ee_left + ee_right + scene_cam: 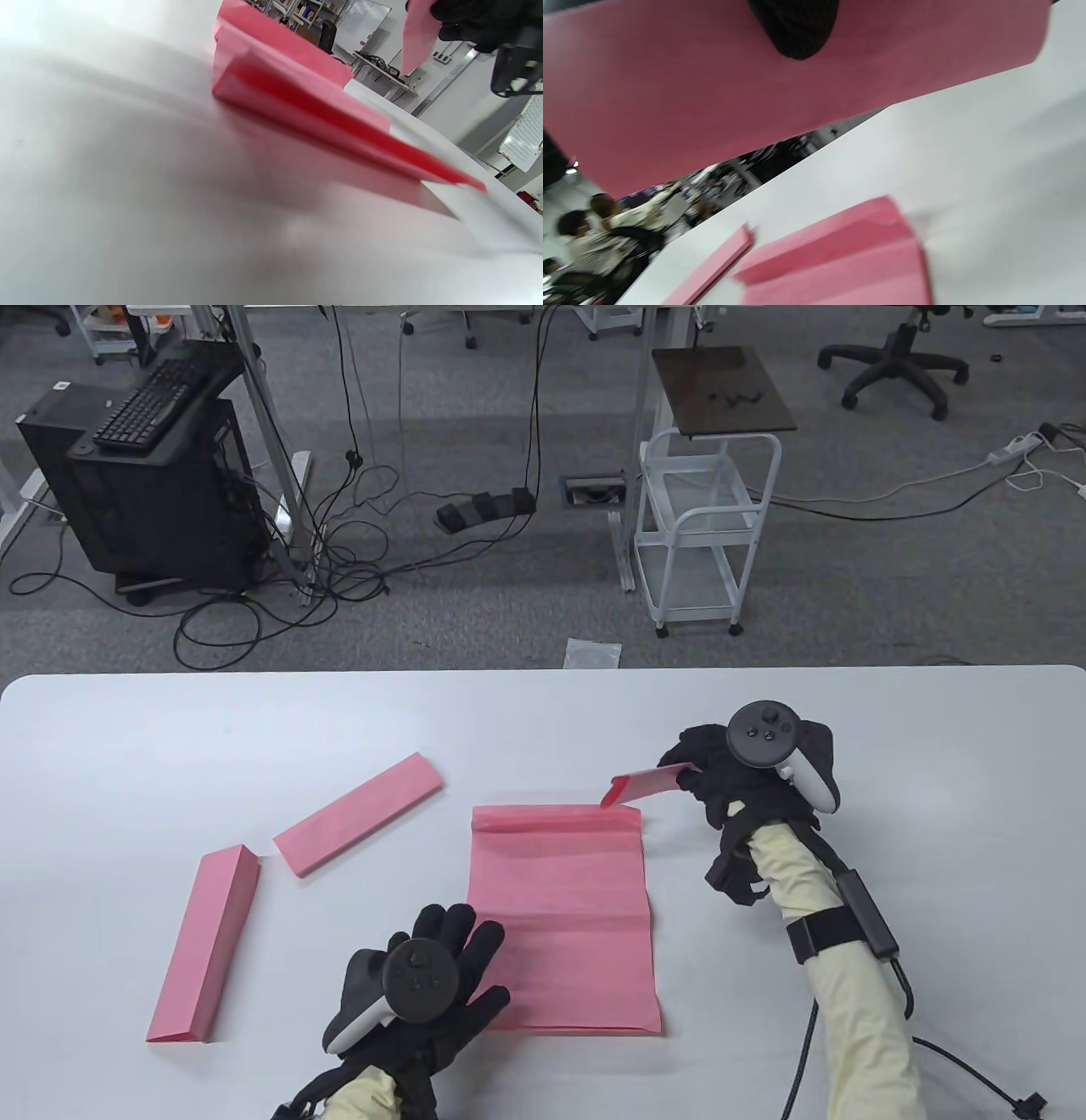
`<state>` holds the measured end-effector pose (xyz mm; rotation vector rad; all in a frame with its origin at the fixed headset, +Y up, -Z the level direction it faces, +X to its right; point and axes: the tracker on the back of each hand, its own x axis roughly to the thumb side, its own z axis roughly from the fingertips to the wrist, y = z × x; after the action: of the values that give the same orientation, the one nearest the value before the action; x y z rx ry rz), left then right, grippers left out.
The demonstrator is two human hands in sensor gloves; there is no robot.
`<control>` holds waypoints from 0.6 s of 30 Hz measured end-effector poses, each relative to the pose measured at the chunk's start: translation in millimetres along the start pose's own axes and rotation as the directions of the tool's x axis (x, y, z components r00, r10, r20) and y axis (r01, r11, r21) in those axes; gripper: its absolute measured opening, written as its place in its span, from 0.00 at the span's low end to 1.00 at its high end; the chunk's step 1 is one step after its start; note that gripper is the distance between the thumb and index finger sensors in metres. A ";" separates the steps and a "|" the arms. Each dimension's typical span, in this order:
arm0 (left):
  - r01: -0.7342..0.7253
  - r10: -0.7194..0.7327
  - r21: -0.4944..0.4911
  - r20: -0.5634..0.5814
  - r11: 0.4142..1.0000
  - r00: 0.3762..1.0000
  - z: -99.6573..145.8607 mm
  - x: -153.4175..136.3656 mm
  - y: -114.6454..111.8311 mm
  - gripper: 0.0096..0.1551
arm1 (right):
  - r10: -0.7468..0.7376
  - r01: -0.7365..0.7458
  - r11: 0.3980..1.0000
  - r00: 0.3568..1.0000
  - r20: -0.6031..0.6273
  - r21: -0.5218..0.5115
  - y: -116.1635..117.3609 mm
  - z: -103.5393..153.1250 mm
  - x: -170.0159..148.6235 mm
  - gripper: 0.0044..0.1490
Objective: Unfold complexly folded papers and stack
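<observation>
Pink papers (562,916), white table (127,780), black gloves (450,950).

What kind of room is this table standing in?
Probably an office or lab workspace: behind the white table are a computer tower with a keyboard on top, a rolling office chair, and cables across the grey carpet.

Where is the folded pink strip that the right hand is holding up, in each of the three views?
Table view: held strip right of centre, in the right hand.
Left wrist view: held strip top right, hanging from black fingers.
Right wrist view: held strip fills the top.
Shared landmark: unfolded pink sheet.
</observation>
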<state>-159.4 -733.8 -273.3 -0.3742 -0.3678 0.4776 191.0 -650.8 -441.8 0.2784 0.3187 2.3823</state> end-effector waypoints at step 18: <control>-0.671 0.664 0.071 0.094 0.738 0.742 -40.4 -42.9 5.6 0.53 | -0.562 0.399 0.791 0.772 0.296 0.463 113.1 26.7 36.7 0.18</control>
<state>-179.9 -761.4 -321.6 -0.3889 -0.2578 1.2222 101.3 -703.4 -378.2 0.7787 0.5665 1.6664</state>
